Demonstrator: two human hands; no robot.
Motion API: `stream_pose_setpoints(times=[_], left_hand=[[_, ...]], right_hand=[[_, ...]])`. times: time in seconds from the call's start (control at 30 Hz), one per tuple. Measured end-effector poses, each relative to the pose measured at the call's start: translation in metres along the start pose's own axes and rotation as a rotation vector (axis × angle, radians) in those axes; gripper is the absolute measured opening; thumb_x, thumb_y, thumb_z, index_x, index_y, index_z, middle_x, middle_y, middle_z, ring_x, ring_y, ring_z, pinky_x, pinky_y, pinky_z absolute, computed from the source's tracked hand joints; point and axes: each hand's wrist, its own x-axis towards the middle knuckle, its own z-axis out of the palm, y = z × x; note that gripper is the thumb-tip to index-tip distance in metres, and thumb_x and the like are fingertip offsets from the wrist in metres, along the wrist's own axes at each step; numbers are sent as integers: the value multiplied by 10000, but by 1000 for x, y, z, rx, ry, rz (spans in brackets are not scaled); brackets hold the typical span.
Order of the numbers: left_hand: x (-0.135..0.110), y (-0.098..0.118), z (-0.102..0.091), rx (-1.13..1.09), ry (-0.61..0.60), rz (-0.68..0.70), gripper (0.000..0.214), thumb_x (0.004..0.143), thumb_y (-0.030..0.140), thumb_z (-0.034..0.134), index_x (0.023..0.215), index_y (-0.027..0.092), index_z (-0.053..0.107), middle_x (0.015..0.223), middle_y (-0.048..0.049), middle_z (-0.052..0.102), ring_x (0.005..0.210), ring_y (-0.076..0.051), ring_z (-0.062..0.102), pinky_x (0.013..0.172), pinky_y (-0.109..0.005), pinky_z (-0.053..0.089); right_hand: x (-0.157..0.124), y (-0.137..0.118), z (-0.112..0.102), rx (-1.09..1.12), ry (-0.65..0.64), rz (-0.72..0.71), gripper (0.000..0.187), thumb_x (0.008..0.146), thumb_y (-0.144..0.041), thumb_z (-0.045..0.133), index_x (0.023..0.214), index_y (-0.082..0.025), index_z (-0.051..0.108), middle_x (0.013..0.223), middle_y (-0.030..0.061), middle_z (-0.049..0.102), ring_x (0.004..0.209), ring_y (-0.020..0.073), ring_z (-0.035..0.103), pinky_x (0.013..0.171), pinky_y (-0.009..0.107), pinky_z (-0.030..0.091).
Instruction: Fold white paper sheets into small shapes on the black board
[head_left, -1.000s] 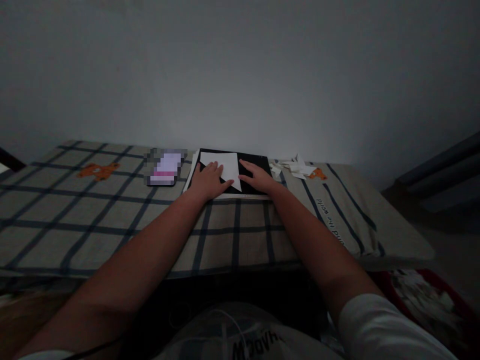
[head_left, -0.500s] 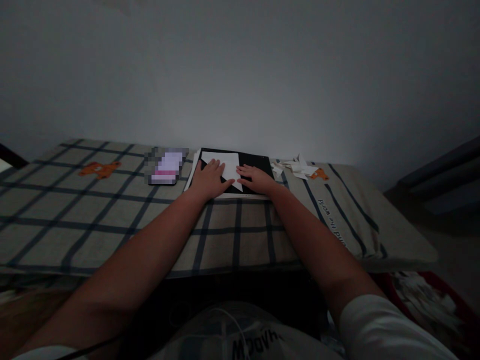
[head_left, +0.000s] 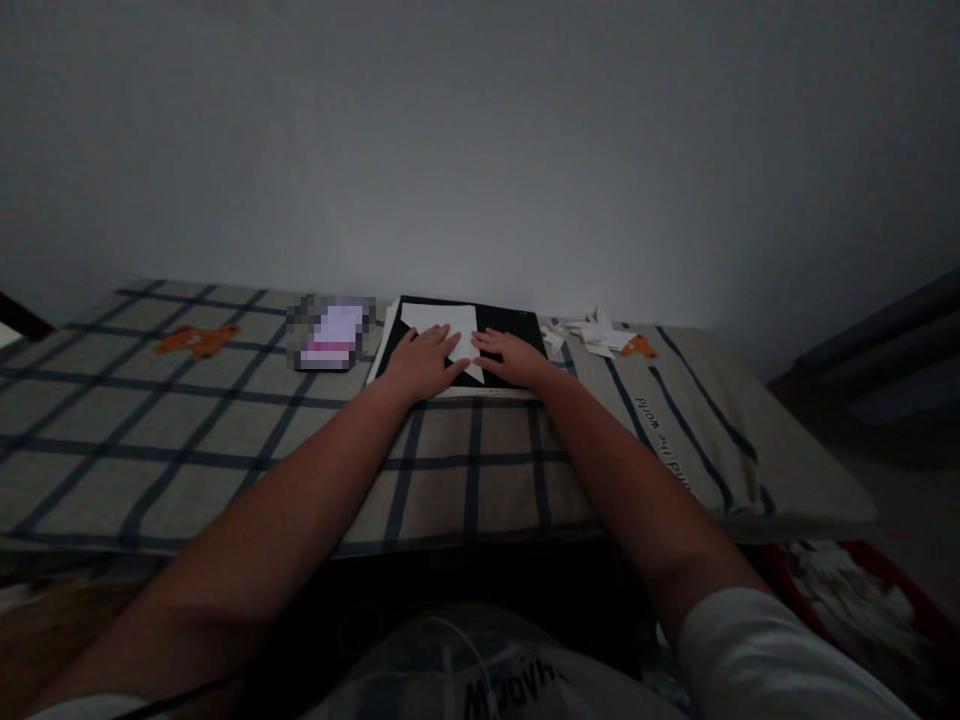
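Note:
A folded sheet of white paper (head_left: 442, 316) with slanting edges lies on a flat black board (head_left: 506, 318). My left hand (head_left: 424, 362) rests on the paper's left and lower part, palm down, with its fingers stretched out. From the right, my right hand (head_left: 511, 358) lies flat, its fingertips on the paper's right edge and the rest over the black surface. The two thumbs point toward each other near the paper's lower tip. Both hands cover part of the paper, so its full outline is hidden.
Left of the board lies a phone (head_left: 334, 338), its screen blurred out. Several folded white paper pieces (head_left: 600, 332) sit to the right. A checked cloth (head_left: 472, 470) covers the table, which meets a plain wall (head_left: 480, 150). A red container (head_left: 874, 570) stands low at right.
My left hand has slid slightly down and toward me over the paper, so more of its upper left part shows. My right hand has hardly moved.

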Motion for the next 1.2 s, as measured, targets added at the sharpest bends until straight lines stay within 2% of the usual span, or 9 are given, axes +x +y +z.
stream_pose_setpoints(times=[0.23,0.4,0.57,0.73,1.0,1.2], left_hand=[[0,0,0,-11,-8,3,648,989,555,269,1501,171,368,1575,-122,325,1448,-262,302,1174,-476,187],[1,-1,2,-21,-19,-4,653,988,563,254,1509,182,354,1587,-111,300,1462,-253,272,1179,-475,173],[2,-1,2,-36,-42,-16,658,983,572,252,1517,196,335,1595,-106,280,1473,-245,246,1182,-476,161],[2,-1,1,-39,-48,-16,662,986,563,254,1519,178,332,1595,-118,277,1471,-259,248,1183,-480,159],[2,-1,2,-50,-66,-17,673,985,562,260,1522,160,321,1598,-120,271,1475,-246,238,1175,-436,216],[2,-1,1,-41,-59,-20,659,985,557,267,1519,175,330,1597,-115,274,1474,-244,243,1175,-433,217]], right_hand=[[-1,1,1,17,1,33,481,949,-368,526,1413,-244,502,1506,82,433,1442,254,332,1174,532,257],[-1,2,1,48,1,14,478,950,-358,521,1413,-240,503,1512,95,423,1446,254,326,1176,545,233],[-1,-1,0,27,7,14,474,946,-329,534,1403,-204,517,1502,119,435,1438,262,341,1170,535,256],[-2,-3,-1,25,19,15,452,943,-325,547,1384,-225,537,1498,104,444,1429,258,360,1164,531,280],[-2,0,-4,36,90,-4,352,910,-271,588,1245,-197,665,1391,105,567,1359,266,465,1144,484,353],[-2,-3,-5,35,117,-24,359,926,-265,558,1272,-226,645,1409,79,554,1343,249,488,1139,482,368]])
